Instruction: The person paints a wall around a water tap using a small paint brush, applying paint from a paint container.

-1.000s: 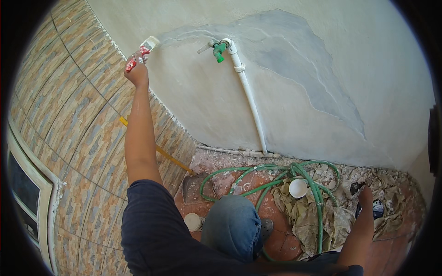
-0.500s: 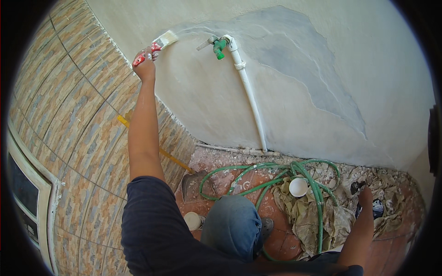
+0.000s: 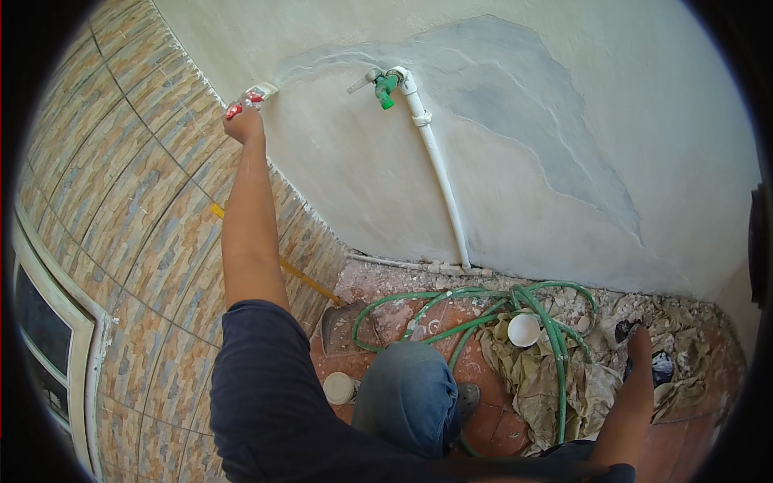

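In the upper left, my left hand (image 3: 245,125) is closed round the red, white-smeared handle of a paintbrush (image 3: 263,90). Its pale bristles are at the wall (image 3: 338,153), close to the border with the stone-pattern tiles. A grey, smoother patch (image 3: 499,76) spreads over the wall behind a green tap (image 3: 386,88) on a white pipe (image 3: 437,165). Low on the right, my right hand (image 3: 640,344) hangs over the crumpled sheet, beside a dark blue and white item (image 3: 661,368). Its fingers are hidden, so I cannot tell whether it holds anything.
A green hose (image 3: 558,346) lies coiled over the crumpled beige sheet (image 3: 523,386), with a white round container (image 3: 523,329) among its loops. Another tub (image 3: 339,388) stands by my knee. A dustpan (image 3: 342,328) with a yellow stick (image 3: 302,276) leans along the tiled wall (image 3: 161,241).
My left hand has drawn the paintbrush to the left and slightly down, away from the tap and toward the tile border. The right hand stays about where it was.
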`<state>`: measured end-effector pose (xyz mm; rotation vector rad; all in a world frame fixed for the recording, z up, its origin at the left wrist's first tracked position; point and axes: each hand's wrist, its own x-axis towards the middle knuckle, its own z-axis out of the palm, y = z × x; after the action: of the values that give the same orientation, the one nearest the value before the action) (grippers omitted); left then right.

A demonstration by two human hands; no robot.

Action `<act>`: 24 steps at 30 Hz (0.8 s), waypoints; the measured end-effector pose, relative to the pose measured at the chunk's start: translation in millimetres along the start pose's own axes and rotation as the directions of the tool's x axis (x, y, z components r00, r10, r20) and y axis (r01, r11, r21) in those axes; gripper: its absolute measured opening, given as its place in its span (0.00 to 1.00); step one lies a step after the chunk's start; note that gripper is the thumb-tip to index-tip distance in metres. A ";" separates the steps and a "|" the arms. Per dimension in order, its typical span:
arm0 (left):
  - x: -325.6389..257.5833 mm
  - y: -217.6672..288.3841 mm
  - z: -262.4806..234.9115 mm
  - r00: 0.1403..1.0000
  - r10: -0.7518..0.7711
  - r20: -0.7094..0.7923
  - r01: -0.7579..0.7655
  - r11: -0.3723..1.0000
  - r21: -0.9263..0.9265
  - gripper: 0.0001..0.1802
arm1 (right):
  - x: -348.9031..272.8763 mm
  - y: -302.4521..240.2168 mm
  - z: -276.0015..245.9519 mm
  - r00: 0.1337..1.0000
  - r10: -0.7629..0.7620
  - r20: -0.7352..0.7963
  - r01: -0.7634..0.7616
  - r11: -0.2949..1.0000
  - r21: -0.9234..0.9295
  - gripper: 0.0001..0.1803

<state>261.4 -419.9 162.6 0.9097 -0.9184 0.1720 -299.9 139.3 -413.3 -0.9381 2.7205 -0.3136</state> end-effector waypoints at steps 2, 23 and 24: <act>4.9 4.0 20.0 0.989 -0.029 0.147 0.054 0.984 -0.167 0.21 | 0.6 -1.3 -1.6 0.999 0.035 -0.003 -0.035 0.999 0.010 0.11; -66.3 115.4 -23.2 0.872 0.341 0.350 -0.240 0.923 -0.301 0.11 | -2.5 -2.9 -7.3 0.998 0.051 -0.048 -0.050 0.999 0.017 0.11; -63.4 112.9 -20.6 0.889 0.306 0.341 -0.253 0.948 -0.191 0.12 | -3.1 -3.6 -8.6 0.999 0.024 -0.034 -0.023 0.999 0.038 0.11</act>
<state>179.3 -318.7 177.8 0.6825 -1.3967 0.1841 -298.1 139.6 -403.7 -0.8979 2.7446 -0.3782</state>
